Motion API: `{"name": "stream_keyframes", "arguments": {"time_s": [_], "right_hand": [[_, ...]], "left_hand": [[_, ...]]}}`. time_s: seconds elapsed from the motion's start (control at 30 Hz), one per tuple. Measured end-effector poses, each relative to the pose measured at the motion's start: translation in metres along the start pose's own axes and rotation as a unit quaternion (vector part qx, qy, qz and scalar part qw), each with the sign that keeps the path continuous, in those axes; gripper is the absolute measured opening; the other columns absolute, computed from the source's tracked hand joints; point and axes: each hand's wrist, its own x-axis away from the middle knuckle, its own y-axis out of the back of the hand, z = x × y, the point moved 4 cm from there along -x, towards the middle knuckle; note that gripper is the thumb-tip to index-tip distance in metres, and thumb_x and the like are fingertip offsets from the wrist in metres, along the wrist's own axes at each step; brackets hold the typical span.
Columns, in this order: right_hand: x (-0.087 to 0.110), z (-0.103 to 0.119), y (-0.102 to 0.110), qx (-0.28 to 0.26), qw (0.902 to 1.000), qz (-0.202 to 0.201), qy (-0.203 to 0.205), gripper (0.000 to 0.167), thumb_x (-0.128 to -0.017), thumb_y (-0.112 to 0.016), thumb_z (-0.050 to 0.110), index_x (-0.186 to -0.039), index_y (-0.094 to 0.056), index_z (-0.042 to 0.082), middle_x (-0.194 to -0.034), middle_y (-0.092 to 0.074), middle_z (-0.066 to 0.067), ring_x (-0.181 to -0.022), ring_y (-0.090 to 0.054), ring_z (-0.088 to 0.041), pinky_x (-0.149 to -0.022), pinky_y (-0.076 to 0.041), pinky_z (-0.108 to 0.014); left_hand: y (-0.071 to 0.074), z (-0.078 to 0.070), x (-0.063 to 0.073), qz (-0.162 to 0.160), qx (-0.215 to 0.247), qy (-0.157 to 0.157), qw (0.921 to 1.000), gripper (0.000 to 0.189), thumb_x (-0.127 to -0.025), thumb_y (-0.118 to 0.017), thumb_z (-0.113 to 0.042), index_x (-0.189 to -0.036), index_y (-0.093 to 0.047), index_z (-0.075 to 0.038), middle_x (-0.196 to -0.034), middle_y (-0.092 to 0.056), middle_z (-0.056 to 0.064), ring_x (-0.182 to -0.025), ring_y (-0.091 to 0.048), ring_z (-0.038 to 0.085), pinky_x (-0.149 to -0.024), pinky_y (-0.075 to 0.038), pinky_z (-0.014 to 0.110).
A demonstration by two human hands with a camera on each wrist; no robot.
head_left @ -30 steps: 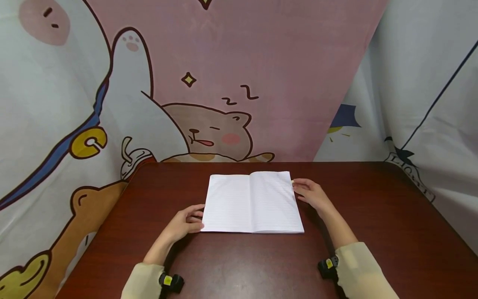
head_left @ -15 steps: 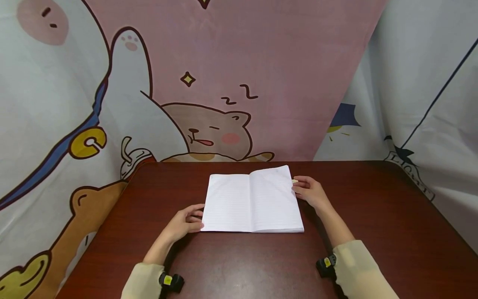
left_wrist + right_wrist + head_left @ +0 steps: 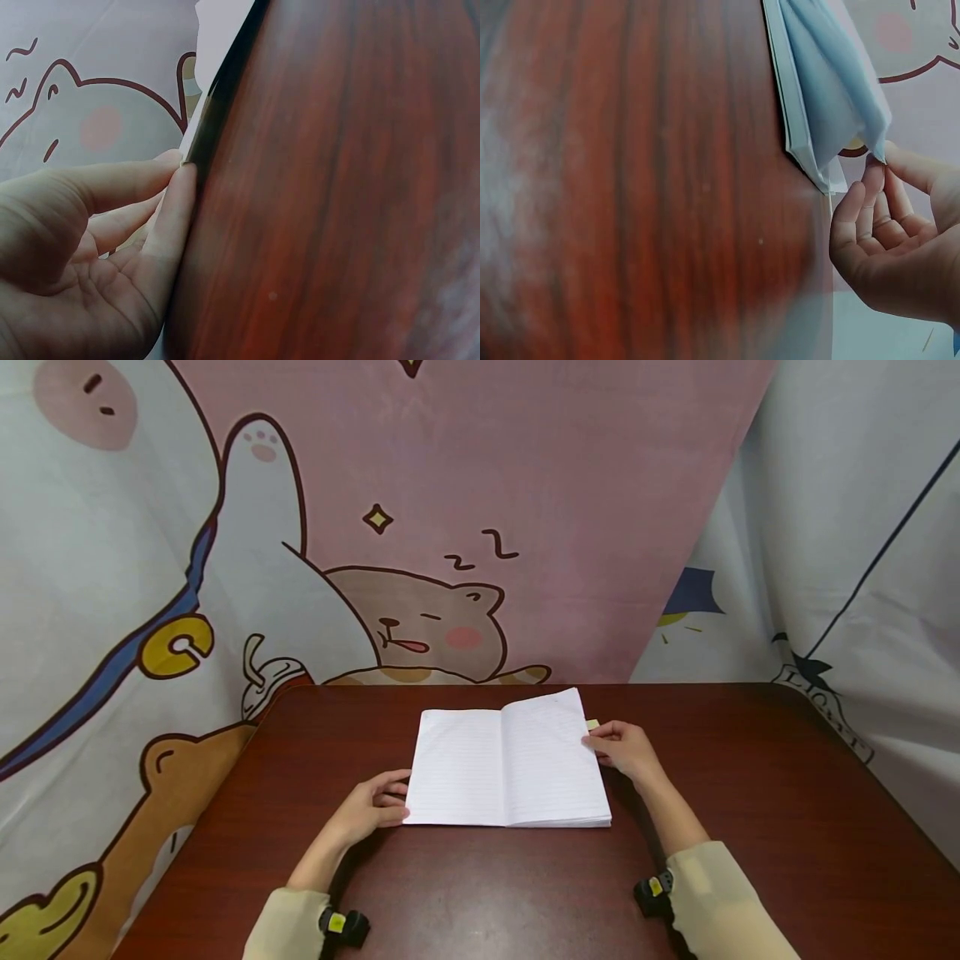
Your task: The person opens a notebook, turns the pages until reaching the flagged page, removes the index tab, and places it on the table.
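Note:
An open notebook [image 3: 459, 768] with lined white pages lies on the table. At its lower left edge, the left hand [image 3: 366, 808] pinches the notebook between thumb and fingers, as the left wrist view shows. The right hand [image 3: 632, 752] pinches the right page's outer edge between thumb and fingertip. That page [image 3: 840, 82] bows up off the pages below in the right wrist view, its far corner raised. A small pale yellow tab [image 3: 592, 724] sticks out from the notebook's right side, just beyond the right hand's fingers.
The dark reddish-brown wooden table [image 3: 480, 893] spreads around the notebook. Behind it hangs a cartoon-printed cloth [image 3: 585, 527], pink and white, with more white cloth at the right. Black wrist cameras sit at both cream sleeves [image 3: 723, 893].
The right page's far corner has risen from nearly flat. The right hand's fingers have shifted slightly onto the page edge, baring more of the yellow tab. The left hand stays put.

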Motion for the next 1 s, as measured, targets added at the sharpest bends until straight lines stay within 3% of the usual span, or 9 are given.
{"name": "stream_keyframes", "arguments": {"time_s": [0.37, 0.8, 1.0], "right_hand": [[0.0008, 0.0000, -0.0017, 0.013, 0.9998, -0.015, -0.002, 0.031, -0.095, -0.068, 0.021, -0.111, -0.067, -0.006, -0.107, -0.068, -0.012, -0.083, -0.062, -0.008, -0.073, -0.057, -0.023], [0.0033, 0.0084, 0.0001, 0.050, 0.9954, -0.063, 0.052, 0.023, -0.092, -0.071, 0.016, -0.105, -0.067, -0.002, -0.084, -0.068, -0.005, -0.070, -0.059, -0.008, -0.063, -0.054, -0.020], [0.0047, 0.0090, -0.0001, 0.078, 0.9931, -0.072, 0.051, 0.023, -0.094, -0.068, 0.019, -0.105, -0.069, 0.000, -0.113, -0.068, -0.021, -0.077, -0.063, -0.014, -0.065, -0.054, -0.020]], "left_hand": [[-0.0002, 0.0002, -0.0002, 0.000, -0.004, 0.001, 1.0000, 0.061, -0.090, -0.067, 0.002, -0.146, -0.042, 0.006, -0.128, -0.054, 0.031, -0.104, -0.064, 0.025, -0.083, -0.060, 0.033], [-0.0003, -0.0008, 0.0011, -0.001, -0.004, 0.000, 1.0000, 0.061, -0.090, -0.067, 0.002, -0.146, -0.042, 0.006, -0.129, -0.053, 0.031, -0.104, -0.064, 0.023, -0.083, -0.060, 0.032], [-0.0011, -0.0026, 0.0017, -0.002, -0.006, 0.001, 1.0000, 0.061, -0.090, -0.067, 0.002, -0.146, -0.042, 0.006, -0.128, -0.054, 0.031, -0.103, -0.064, 0.024, -0.082, -0.060, 0.033]]}}
